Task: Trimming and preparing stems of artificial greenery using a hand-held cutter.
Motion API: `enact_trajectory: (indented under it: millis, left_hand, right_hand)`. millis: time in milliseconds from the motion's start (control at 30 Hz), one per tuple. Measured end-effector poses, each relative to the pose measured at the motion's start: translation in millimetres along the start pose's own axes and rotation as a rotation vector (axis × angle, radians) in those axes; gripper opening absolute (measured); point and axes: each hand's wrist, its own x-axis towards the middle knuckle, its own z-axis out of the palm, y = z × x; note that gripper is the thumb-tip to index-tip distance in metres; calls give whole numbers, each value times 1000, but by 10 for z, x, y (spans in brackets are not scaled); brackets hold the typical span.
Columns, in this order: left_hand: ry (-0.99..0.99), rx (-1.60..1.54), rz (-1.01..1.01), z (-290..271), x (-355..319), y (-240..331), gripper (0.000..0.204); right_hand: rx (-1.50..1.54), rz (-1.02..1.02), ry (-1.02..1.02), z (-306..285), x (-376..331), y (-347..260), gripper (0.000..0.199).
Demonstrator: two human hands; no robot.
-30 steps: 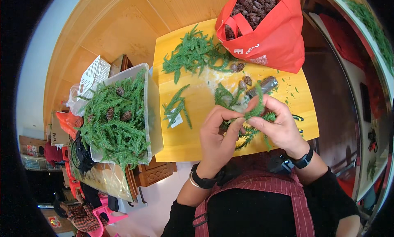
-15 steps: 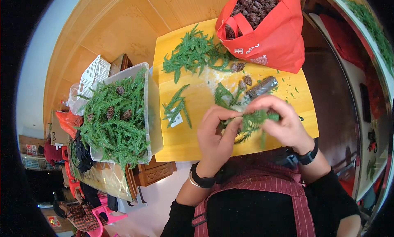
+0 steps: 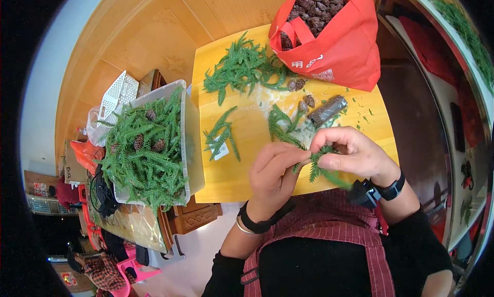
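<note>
Head view shows the person's two hands meeting just above the near edge of a yellow wooden board [image 3: 247,178]. Between them is a small bundle of green conifer sprigs [image 3: 321,166], feathery and dark green, its tips fanning down toward the striped apron [image 3: 329,235]. The left hand [image 3: 272,176] has its fingers curled closed, thumb and forefinger pinching the left end of the bundle. The right hand [image 3: 355,155] is curled over the top of the bundle, fingers bent and gripping it from above; both wrists carry dark bands.

Farther out on the board lie a loose sprig [image 3: 221,137] over a small white tag, a few more sprigs [image 3: 283,127], a dark cylindrical roll [image 3: 327,110] and some pine cones [image 3: 303,93]. Beyond them sits a larger heap of greenery [image 3: 242,70], and at the far corner a red bag [image 3: 339,45] filled with pine cones. Left of the board, a clear plastic bin [image 3: 193,153] holds many sprigs with cones mixed in.
</note>
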Motion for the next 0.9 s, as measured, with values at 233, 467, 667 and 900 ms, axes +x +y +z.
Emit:
enact_trajectory:
  millis: [233,467,667,900]
  left_hand:
    - [-45,-14,-2,-10,22,32,13]
    - [-59,-46,-168,-12,35,30,9]
    - [-30,-232,-375,40,-9,-52,3]
    - [-41,-528,-716,117,18,-17,6]
  right_hand:
    - [-91,-90,2,-28,12,-6,14]
    - [-572,-354,193,34,32,-2,14]
    - [-1061,-564,437,135,62,32,17]
    - [-1281,-746,439,40,123,65,18]
